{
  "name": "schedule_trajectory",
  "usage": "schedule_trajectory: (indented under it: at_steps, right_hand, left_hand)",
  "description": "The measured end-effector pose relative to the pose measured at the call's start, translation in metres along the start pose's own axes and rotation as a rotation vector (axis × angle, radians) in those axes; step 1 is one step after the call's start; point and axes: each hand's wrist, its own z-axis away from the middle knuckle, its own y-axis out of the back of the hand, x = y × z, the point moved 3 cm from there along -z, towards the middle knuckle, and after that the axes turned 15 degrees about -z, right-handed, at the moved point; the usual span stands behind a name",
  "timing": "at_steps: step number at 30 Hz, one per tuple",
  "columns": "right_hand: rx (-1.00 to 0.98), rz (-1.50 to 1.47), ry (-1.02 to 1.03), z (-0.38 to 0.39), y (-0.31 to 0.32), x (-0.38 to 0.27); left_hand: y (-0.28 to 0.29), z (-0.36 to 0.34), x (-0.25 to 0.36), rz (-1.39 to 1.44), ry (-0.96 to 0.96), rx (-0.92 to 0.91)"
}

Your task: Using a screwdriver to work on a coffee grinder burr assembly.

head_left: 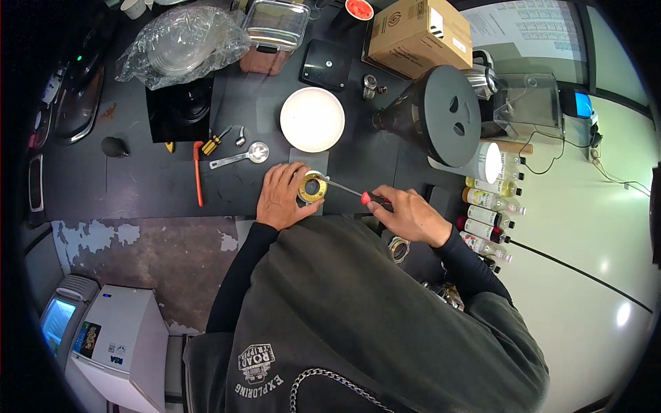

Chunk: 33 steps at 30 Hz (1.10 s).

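Observation:
My left hand (281,193) grips a round brass ring part (315,195) with a dark centre, which rests on a small grey mat (309,158) at the table's near edge. My right hand (407,213) is closed on a screwdriver (365,198) with a red and black handle; its long metal shaft reaches leftward to the ring's upper rim. Just beyond lie a white round plate (312,118), a steel measuring spoon (258,152), a yellow-handled screwdriver (211,144) and an orange tool (197,179).
Behind are a bagged bowl (180,43), clear container (275,25), black scale (323,65) and cardboard box (416,34). A black funnel-like hopper (449,118) stands right, beside a row of bottles (490,199). A white appliance (117,330) sits lower left.

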Motion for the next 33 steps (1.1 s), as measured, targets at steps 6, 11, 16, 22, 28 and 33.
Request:
schedule_trajectory:
  at_steps: [6, 11, 16, 22, 28, 33]
  right_hand:
    - [-0.027, -0.006, -0.026, -0.001, 0.002, -0.004]
    - [0.005, 0.001, -0.013, 0.002, -0.003, 0.006]
    - [0.028, -0.079, 0.001, 0.006, -0.002, 0.015]
    - [-0.012, -0.135, -0.032, 0.007, -0.006, 0.03]
    - [0.046, -0.21, 0.081, 0.014, -0.014, 0.048]
    - [0.038, -0.139, 0.093, 0.015, -0.012, 0.047]
  left_hand:
    - [-0.002, -0.003, 0.003, -0.007, -0.007, 0.029]
    - [-0.003, -0.002, 0.005, -0.032, -0.003, 0.032]
    - [-0.001, 0.0, 0.007, -0.048, -0.005, 0.045]
    - [0.0, 0.0, 0.01, -0.083, 0.021, 0.037]
    - [-0.004, -0.002, 0.01, -0.104, 0.046, 0.047]
    - [-0.005, -0.002, 0.01, -0.137, 0.027, 0.069]
